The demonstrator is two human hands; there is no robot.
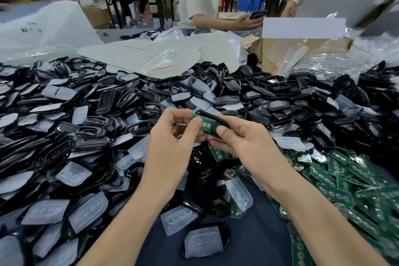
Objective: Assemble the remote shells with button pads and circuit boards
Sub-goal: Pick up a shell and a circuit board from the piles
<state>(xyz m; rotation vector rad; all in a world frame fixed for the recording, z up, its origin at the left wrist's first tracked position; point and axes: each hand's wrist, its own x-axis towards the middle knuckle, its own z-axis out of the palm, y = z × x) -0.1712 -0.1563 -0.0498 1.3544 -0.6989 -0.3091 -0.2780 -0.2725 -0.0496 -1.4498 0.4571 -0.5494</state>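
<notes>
Above the middle of the table, both hands hold one black remote shell (212,117) with a green circuit board (206,124) lying in it. My left hand (172,136) pinches the board's left end with thumb and fingers. My right hand (241,138) grips the shell from the right, its thumb pressing on the board. A second green board (218,153) shows just under my right fingers. Translucent button pads (204,242) lie on the dark cloth in front of me.
A deep heap of black shells and clear pads (86,125) covers the left and far table. Green circuit boards (345,183) pile up at the right. Plastic bags (164,60) and a cardboard box (302,49) stand behind. Two people sit opposite.
</notes>
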